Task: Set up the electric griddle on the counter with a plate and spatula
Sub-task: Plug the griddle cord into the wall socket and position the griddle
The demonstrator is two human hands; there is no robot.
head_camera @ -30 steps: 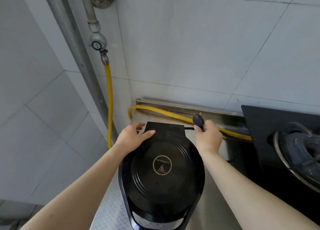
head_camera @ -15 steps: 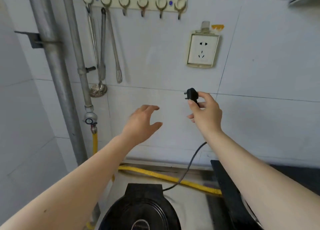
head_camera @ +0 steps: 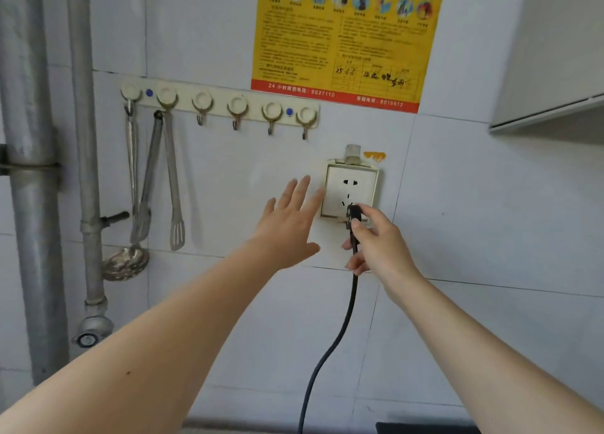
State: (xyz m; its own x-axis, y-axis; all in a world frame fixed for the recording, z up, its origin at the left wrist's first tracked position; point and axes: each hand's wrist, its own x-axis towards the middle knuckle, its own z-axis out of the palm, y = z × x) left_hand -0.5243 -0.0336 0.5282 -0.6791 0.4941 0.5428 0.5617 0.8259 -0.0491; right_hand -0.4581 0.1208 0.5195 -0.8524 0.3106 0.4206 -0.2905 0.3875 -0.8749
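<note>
Right hand (head_camera: 379, 240) pinches the black plug (head_camera: 353, 214) between thumb and curled fingers, at the wall socket (head_camera: 351, 188) face by its lower slots; can't tell if the prongs are in. Left hand (head_camera: 287, 227) is open and holds nothing, fingers spread, fingertips at the socket's left edge. Cord (head_camera: 340, 335) hangs from the plug and runs off the bottom edge. Bare tile lies right of and below the socket. Hook rail (head_camera: 219, 101) is up-left, with ladle (head_camera: 125, 263) and slotted utensil (head_camera: 176, 234) hanging well left. Pipes (head_camera: 29, 204) line the far left edge.
</note>
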